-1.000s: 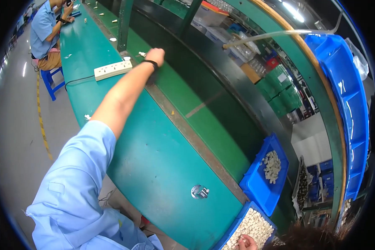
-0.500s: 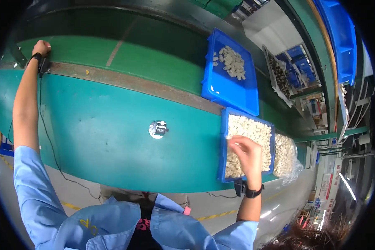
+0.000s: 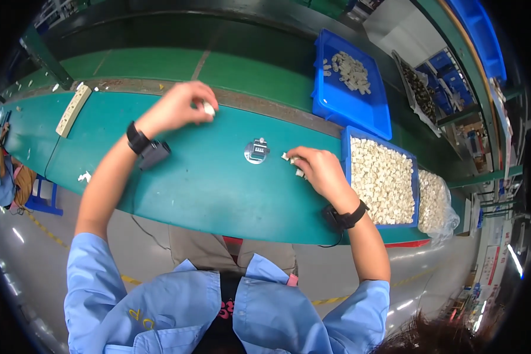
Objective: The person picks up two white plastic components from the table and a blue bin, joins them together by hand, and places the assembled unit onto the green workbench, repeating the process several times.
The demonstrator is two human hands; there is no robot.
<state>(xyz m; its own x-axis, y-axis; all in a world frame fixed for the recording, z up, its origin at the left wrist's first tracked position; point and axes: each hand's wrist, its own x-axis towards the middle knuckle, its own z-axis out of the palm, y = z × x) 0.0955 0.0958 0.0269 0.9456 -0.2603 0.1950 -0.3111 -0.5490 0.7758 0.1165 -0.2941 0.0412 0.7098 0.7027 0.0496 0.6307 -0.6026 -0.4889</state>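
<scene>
a white piece [image 3: 209, 108] is held up by the left hand [image 3: 186, 109], over the back edge of the tabletop [image 3: 200, 200]; it is pinched between the thumb and the bent fingers. by the right hand [image 3: 321, 171], a few small white pieces [image 3: 285, 156] are kept at the tips of the fingers, which look pressed together on at least one. whether the lowest one is gripped or just lies under the hand cannot be told.

the work looks partly done. a small heap of pale pieces [image 3: 351, 72] has been put in the far blue tray [image 3: 351, 112], and much of its floor is bare. a great many seem to be left: the near blue tray [image 3: 347, 159] is filled with loose white bits [image 3: 380, 189], and more are kept in a clear plastic bag [image 3: 448, 221] just beside it. no joining of the held pieces is shown.

between the hands, a small counter [image 3: 258, 151] is set on a round silver base, touched by neither hand. open room is given in front of it, up to the curved front edge, and to its left. on the right, the way is closed by the near tray's wall. far to the left, a white power strip [image 3: 74, 112] is laid near the back edge, well apart from the left hand.
</scene>
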